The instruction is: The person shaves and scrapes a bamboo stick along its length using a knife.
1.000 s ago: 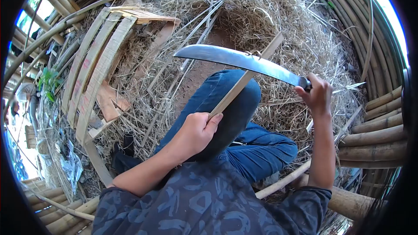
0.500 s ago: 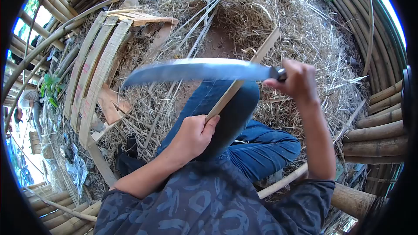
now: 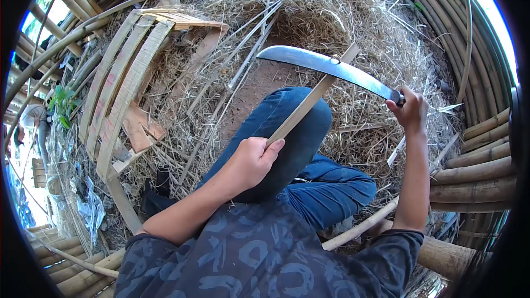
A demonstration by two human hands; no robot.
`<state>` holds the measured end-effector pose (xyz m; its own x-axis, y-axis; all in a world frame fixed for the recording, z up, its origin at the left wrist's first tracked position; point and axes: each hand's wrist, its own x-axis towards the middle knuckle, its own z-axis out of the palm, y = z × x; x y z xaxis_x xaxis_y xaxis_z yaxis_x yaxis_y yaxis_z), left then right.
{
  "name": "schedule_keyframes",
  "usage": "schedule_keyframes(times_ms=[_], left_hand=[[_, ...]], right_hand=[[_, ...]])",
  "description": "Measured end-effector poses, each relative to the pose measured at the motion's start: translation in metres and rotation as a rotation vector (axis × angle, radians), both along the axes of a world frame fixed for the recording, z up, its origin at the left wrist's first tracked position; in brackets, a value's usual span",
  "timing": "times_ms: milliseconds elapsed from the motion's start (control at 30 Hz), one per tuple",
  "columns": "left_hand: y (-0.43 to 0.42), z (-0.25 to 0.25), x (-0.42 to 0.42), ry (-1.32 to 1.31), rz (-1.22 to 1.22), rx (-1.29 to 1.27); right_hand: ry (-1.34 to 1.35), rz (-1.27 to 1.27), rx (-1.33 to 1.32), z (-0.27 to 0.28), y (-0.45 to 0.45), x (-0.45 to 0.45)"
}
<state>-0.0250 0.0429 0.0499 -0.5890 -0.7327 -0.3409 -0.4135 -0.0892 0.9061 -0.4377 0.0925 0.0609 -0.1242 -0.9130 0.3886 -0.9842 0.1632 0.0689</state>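
Observation:
My left hand [image 3: 255,166] is closed around the near end of a bamboo strip [image 3: 301,111], which slants up and away to the right over my raised knee. In my right hand [image 3: 411,109] is the dark handle of a machete [image 3: 309,59], its long curved blade pointing left. The blade lies across the strip near its far end, edge toward me. A small curled shaving [image 3: 335,59] shows on the blade where the two cross.
Piles of shavings [image 3: 381,33] cover the ground around my legs. A slatted wooden pallet piece [image 3: 118,77] stands at the left. Thin pale strips [image 3: 259,33] lie ahead. Bamboo poles [image 3: 475,171] line the right side. Another person [image 3: 40,124] is partly visible at far left.
My right hand has moved the machete away from me and to the right, toward the strip's far end. The left hand keeps its grip, nearly in place.

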Motion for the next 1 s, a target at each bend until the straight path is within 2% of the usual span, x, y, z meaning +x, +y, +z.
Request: schedule_keyframes(times_ms=[100, 167, 333, 400, 433, 467, 600, 667, 767, 1000], left_hand=[[-0.002, -0.002, -0.001, 0.072, -0.005, -0.059], [-0.001, -0.003, 0.000, 0.012, 0.009, -0.019], [0.003, -0.001, -0.003, -0.007, -0.020, -0.079], [0.003, -0.001, -0.003, -0.001, -0.010, -0.090], [0.002, 0.001, 0.000, -0.022, 0.001, -0.081], [0.002, 0.004, 0.002, -0.043, 0.016, -0.070], [0.001, 0.009, 0.000, -0.053, 0.007, -0.056], [0.002, 0.004, -0.002, 0.036, 0.003, -0.061], [0.001, 0.004, -0.002, 0.008, 0.001, 0.023], [0.000, -0.001, 0.001, 0.087, -0.068, -0.011]], right_hand=[[-0.029, -0.007, 0.023, 0.014, 0.003, 0.015], [-0.018, -0.002, 0.043, 0.033, 0.003, 0.041], [0.042, 0.112, -0.009, 0.023, -0.030, 0.100], [0.098, 0.197, -0.005, 0.020, -0.047, 0.095], [0.085, 0.218, -0.087, 0.008, -0.056, 0.077], [-0.032, 0.156, -0.051, 0.011, -0.058, 0.064], [0.066, 0.175, -0.086, 0.011, -0.057, 0.045], [0.101, 0.163, -0.114, 0.008, -0.051, 0.034], [0.045, -0.047, 0.026, 0.013, -0.025, -0.001], [0.115, -0.080, -0.054, 0.016, 0.002, -0.021]])
